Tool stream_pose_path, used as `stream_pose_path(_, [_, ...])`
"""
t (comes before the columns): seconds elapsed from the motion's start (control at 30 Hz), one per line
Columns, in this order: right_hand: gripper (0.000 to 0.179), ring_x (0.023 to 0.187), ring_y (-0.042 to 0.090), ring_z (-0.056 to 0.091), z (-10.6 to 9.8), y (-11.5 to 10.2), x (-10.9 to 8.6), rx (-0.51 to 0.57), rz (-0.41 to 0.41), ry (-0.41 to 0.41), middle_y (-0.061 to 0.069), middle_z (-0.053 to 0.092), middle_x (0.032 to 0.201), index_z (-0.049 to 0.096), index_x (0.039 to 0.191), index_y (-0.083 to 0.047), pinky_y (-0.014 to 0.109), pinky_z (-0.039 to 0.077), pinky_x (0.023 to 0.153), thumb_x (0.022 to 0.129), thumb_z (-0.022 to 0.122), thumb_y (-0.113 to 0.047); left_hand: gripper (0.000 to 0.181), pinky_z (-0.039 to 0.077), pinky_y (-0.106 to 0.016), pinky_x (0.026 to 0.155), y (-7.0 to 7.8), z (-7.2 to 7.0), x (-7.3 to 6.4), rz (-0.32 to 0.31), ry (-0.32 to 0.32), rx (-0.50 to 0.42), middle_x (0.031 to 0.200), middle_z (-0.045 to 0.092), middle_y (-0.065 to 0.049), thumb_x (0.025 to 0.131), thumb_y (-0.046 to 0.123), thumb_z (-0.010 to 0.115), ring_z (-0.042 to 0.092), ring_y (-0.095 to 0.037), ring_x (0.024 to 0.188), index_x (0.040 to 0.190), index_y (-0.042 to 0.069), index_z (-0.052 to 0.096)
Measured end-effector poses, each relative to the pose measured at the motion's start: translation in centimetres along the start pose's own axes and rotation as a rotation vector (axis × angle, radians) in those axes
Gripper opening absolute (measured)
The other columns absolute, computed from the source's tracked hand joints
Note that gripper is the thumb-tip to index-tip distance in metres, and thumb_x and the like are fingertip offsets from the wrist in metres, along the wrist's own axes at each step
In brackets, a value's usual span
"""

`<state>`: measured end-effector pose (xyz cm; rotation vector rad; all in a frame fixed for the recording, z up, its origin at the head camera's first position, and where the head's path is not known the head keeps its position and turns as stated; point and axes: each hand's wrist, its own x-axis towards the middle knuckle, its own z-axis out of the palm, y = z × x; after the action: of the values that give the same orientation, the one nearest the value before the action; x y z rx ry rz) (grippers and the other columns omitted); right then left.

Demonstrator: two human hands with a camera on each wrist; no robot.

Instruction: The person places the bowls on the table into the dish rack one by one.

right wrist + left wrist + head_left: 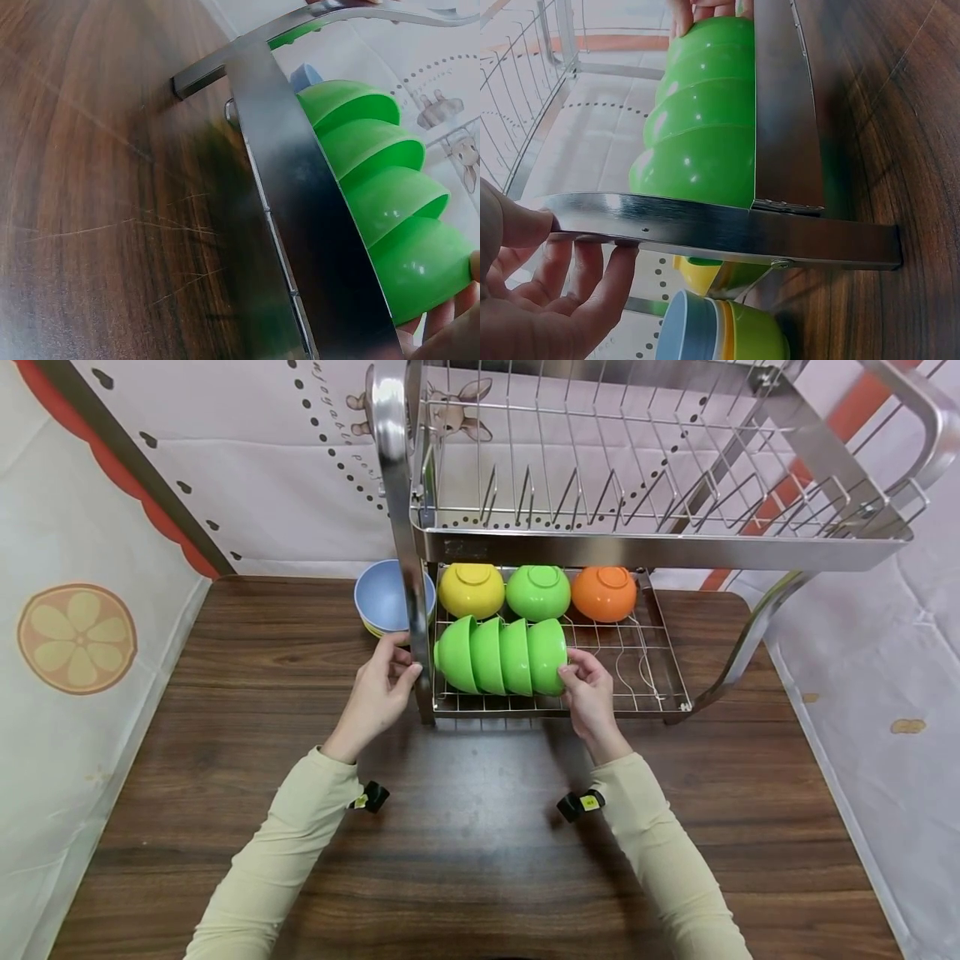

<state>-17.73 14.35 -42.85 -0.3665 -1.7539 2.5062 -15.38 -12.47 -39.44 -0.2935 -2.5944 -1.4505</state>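
Note:
Several green bowls (487,656) lie on their sides, nested in a row along the front of the rack's lower shelf. My right hand (591,693) pinches the right-end bowl (420,262) at its edge, thumb on the near side. With thumb and fingers on opposite sides, my left hand (378,693) grips the front left post (652,221) of the metal dish rack (660,553). Behind the row, a yellow bowl (471,592), a green bowl (538,595) and an orange bowl (604,595) stand upside down on the shelf.
A nested stack topped by a blue bowl (382,597), with yellow and green ones below, stands on the wooden table (480,860) just left of the rack. The rack's upper wire shelf (600,460) overhangs the back. Printed white cloth (285,485) hangs behind.

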Motion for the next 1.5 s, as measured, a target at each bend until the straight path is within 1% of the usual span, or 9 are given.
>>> stream_pose_path(0.07, [0.03, 0.046, 0.007, 0.039, 0.06, 0.17, 0.05, -0.024, -0.027, 0.0, -0.003, 0.052, 0.061, 0.06, 0.089, -0.011, 0.016, 0.028, 0.039, 0.082, 0.048, 0.016, 0.035, 0.046, -0.038, 0.068, -0.04, -0.03, -0.01, -0.001, 0.0, 0.003, 0.094, 0.055, -0.018, 0.088, 0.003, 0.054, 0.058, -0.03, 0.081, 0.121, 0.002, 0.044])
stream_pose_path(0.13, [0.029, 0.045, 0.006, 0.038, 0.09, 0.33, 0.1, -0.056, -0.047, -0.001, -0.004, 0.052, 0.06, 0.061, 0.09, -0.008, 0.016, 0.026, 0.038, 0.081, 0.048, 0.016, 0.035, 0.046, -0.038, 0.067, -0.06, -0.06, -0.02, -0.002, -0.001, 0.002, 0.094, 0.055, -0.018, 0.088, 0.004, 0.054, 0.058, -0.03, 0.081, 0.121, 0.002, 0.044])
stream_pose_path(0.27, [0.022, 0.052, 0.003, 0.043, 0.27, 0.58, 0.03, -0.177, -0.103, -0.009, -0.007, 0.052, 0.06, 0.057, 0.099, 0.009, 0.015, 0.033, 0.044, 0.08, 0.05, 0.017, 0.036, 0.047, -0.038, 0.069, -0.06, -0.11, 0.01, 0.001, -0.004, 0.005, 0.093, 0.055, -0.018, 0.087, 0.003, 0.055, 0.058, -0.03, 0.08, 0.121, 0.001, 0.043])
stream_pose_path(0.37, [0.026, 0.058, 0.002, 0.046, 0.44, 0.65, -0.05, -0.257, -0.135, -0.011, -0.009, 0.052, 0.06, 0.052, 0.105, 0.016, 0.014, 0.037, 0.052, 0.079, 0.052, 0.017, 0.036, 0.047, -0.039, 0.07, -0.06, -0.15, 0.03, 0.008, -0.007, 0.005, 0.093, 0.055, -0.019, 0.087, 0.002, 0.055, 0.058, -0.03, 0.08, 0.121, 0.001, 0.043])
stream_pose_path(0.73, [0.025, 0.057, 0.004, 0.045, 0.27, 0.54, -0.18, -0.38, -0.139, -0.015, -0.008, 0.052, 0.062, 0.057, 0.105, 0.009, 0.016, 0.036, 0.052, 0.08, 0.055, 0.012, 0.036, 0.049, -0.038, 0.069, 0.18, -0.45, 0.19, 0.017, -0.026, 0.007, 0.092, 0.056, -0.02, 0.087, 0.002, 0.056, 0.059, -0.03, 0.081, 0.12, 0.0, 0.044])
stream_pose_path(0.83, [0.023, 0.057, 0.003, 0.045, 0.31, 0.53, -0.29, -0.418, -0.152, -0.003, -0.009, 0.051, 0.063, 0.058, 0.102, 0.01, 0.015, 0.036, 0.052, 0.08, 0.055, 0.011, 0.036, 0.049, -0.038, 0.069, 0.08, -0.56, 0.24, 0.022, -0.032, 0.016, 0.092, 0.056, -0.019, 0.086, 0.002, 0.056, 0.059, -0.029, 0.08, 0.12, 0.0, 0.044])
stream_pose_path(1.07, [0.019, 0.06, 0.002, 0.043, 0.4, 0.46, -0.48, -0.431, -0.149, 0.008, -0.008, 0.048, 0.064, 0.058, 0.098, 0.014, 0.016, 0.036, 0.054, 0.079, 0.054, 0.011, 0.036, 0.049, -0.037, 0.069, -0.03, -0.63, 0.31, 0.02, -0.054, 0.01, 0.092, 0.056, -0.019, 0.086, 0.001, 0.056, 0.059, -0.028, 0.08, 0.12, 0.0, 0.043])
stream_pose_path(1.37, [0.024, 0.064, 0.002, 0.046, 0.16, 0.4, -0.65, -0.419, -0.14, -0.029, -0.007, 0.05, 0.069, 0.057, 0.104, 0.013, 0.016, 0.039, 0.058, 0.08, 0.054, 0.011, 0.037, 0.049, -0.038, 0.072, 0.12, -0.62, 0.21, 0.016, -0.054, 0.0, 0.093, 0.056, -0.019, 0.087, 0.001, 0.055, 0.06, -0.029, 0.082, 0.122, -0.001, 0.043])
stream_pose_path(1.5, [0.028, 0.067, 0.002, 0.051, -0.06, 0.41, -0.85, -0.419, -0.139, -0.062, 0.002, 0.056, 0.077, 0.057, 0.108, 0.012, 0.016, 0.043, 0.062, 0.081, 0.055, 0.01, 0.037, 0.05, -0.039, 0.072, 0.0, -0.72, 0.17, 0.02, -0.058, -0.009, 0.095, 0.056, -0.02, 0.087, 0.001, 0.055, 0.06, -0.03, 0.084, 0.122, -0.001, 0.043])
